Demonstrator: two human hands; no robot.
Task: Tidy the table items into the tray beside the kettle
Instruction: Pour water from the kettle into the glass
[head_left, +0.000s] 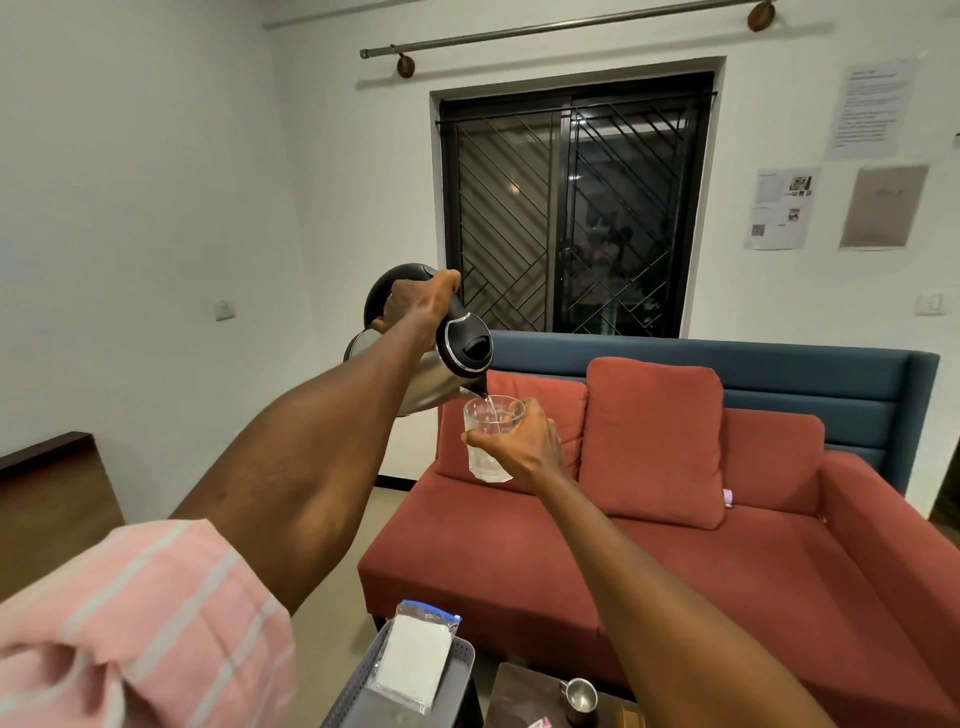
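The left hand (418, 306) grips the kettle (441, 358) handle, pouring. The right hand (524, 441) holds the glass (488, 436) (slippery, breakable) around its middle, high above the tray (457, 670).

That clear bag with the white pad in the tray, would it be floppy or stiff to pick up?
Probably floppy: the plastic bag looks thin and crinkled, leaning over the rim of the grey tray. Likely light, since its white contents look flat. The glossy film may be a bit slippery.
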